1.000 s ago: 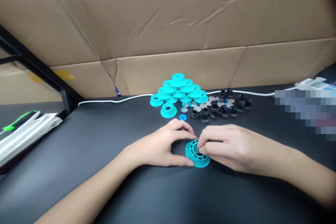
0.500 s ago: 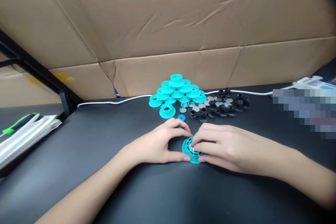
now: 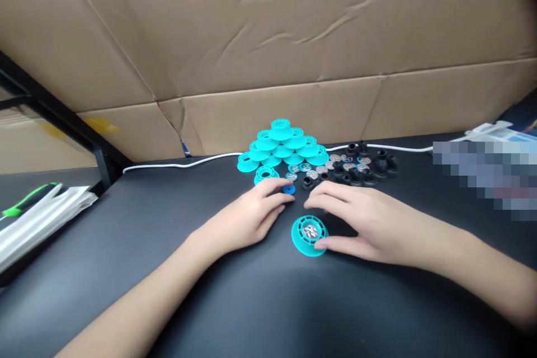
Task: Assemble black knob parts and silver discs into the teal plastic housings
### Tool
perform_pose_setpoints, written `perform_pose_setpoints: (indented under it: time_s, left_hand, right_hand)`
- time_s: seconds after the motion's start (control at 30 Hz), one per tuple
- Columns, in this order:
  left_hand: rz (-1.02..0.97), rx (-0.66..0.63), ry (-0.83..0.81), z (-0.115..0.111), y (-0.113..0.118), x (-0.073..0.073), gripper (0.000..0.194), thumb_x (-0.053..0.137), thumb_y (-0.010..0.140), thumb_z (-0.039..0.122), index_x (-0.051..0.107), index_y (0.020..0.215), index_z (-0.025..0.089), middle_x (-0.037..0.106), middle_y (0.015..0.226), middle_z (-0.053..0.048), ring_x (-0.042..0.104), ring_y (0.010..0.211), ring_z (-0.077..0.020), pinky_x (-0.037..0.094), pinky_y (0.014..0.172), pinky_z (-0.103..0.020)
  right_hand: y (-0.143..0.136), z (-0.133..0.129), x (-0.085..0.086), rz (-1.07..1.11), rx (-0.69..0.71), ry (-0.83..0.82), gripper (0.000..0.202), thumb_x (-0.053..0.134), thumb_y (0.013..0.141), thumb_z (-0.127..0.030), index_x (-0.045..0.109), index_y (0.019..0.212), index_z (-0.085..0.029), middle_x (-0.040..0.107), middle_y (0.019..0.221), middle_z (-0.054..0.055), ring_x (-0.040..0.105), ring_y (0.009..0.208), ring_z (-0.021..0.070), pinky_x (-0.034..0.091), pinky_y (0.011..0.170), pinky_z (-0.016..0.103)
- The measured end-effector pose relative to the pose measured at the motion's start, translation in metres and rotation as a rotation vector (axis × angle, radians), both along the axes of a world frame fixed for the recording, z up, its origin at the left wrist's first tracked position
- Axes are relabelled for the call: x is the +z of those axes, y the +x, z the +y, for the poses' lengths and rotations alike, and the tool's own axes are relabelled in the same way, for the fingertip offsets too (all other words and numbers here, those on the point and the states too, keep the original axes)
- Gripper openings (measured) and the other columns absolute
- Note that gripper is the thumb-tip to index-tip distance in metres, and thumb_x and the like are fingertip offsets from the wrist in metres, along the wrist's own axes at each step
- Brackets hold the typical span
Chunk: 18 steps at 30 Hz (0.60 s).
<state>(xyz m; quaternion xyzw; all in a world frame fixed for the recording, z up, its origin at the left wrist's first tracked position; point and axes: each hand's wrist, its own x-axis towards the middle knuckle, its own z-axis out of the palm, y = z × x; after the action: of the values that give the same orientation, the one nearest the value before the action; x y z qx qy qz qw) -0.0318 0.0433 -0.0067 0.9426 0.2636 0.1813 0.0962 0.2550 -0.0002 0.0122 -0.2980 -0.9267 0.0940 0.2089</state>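
Observation:
A turquoise flared plastic ring (image 3: 298, 240) with slots around its top lies on the dark table in front of me. A shiny patterned metal disc (image 3: 310, 231) sits in its centre. My right hand (image 3: 358, 221) is open around the ring's right side, its thumb at the rim and its fingers raised behind it. To the left, my left hand (image 3: 251, 212) is open, with its fingertips beside a small blue disc (image 3: 289, 189). Just behind those fingers stands another turquoise ring (image 3: 267, 172), partly hidden.
Several turquoise rings (image 3: 282, 150) are stacked in a pyramid near the cardboard wall (image 3: 293, 106). Right of them lie loose metal discs (image 3: 321, 170) and black plastic parts (image 3: 381, 163). A white cable (image 3: 188, 165) runs behind. White packets (image 3: 54, 224) lie at the left.
My left hand has let go of the turquoise ring and moved left and back towards the blue disc. My right fingers have lifted off the metal disc and spread, uncovering it.

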Motion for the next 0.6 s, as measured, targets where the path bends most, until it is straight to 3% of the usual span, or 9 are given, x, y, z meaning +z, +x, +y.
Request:
perform_pose_setpoints:
  time_s: [0.1,0.3,0.43,0.6]
  left_hand:
    - [0.076,0.008,0.099,0.001,0.001,-0.006,0.042,0.047,0.106,0.009,0.066,0.143,0.015,0.051,0.163,-0.018,0.053,0.15,-0.0317,0.052,0.122,-0.05]
    - [0.095,-0.001,0.211,0.004,0.001,-0.005,0.036,0.048,0.108,0.014,0.073,0.134,0.014,0.068,0.146,-0.017,0.071,0.129,-0.0294,0.064,0.107,-0.044]
    - [0.088,0.01,0.271,0.006,0.002,-0.006,0.033,0.05,0.109,0.016,0.074,0.132,0.014,0.073,0.137,-0.017,0.075,0.119,-0.0286,0.067,0.099,-0.043]
    - [0.092,-0.005,0.306,0.007,0.005,-0.014,0.036,0.051,0.106,0.012,0.07,0.136,0.013,0.061,0.153,-0.021,0.065,0.139,-0.0329,0.061,0.111,-0.048]
  right_hand:
    - [0.003,0.002,-0.005,-0.043,-0.003,-0.092,0.048,0.072,0.1,-0.043,0.061,0.141,-0.02,0.072,0.126,0.012,0.073,0.104,0.0273,0.06,0.085,0.039]
    - [0.002,0.002,-0.008,-0.08,0.003,-0.117,0.048,0.069,0.102,-0.046,0.062,0.143,-0.021,0.074,0.124,0.013,0.074,0.106,0.0291,0.06,0.09,0.041]
    - [0.002,0.003,-0.007,-0.079,0.013,-0.106,0.052,0.068,0.102,-0.05,0.061,0.144,-0.021,0.074,0.124,0.014,0.074,0.106,0.0296,0.06,0.09,0.042]
    - [0.004,0.004,-0.008,-0.08,0.023,-0.107,0.05,0.069,0.102,-0.046,0.063,0.144,-0.02,0.074,0.127,0.014,0.073,0.109,0.0302,0.059,0.092,0.043]
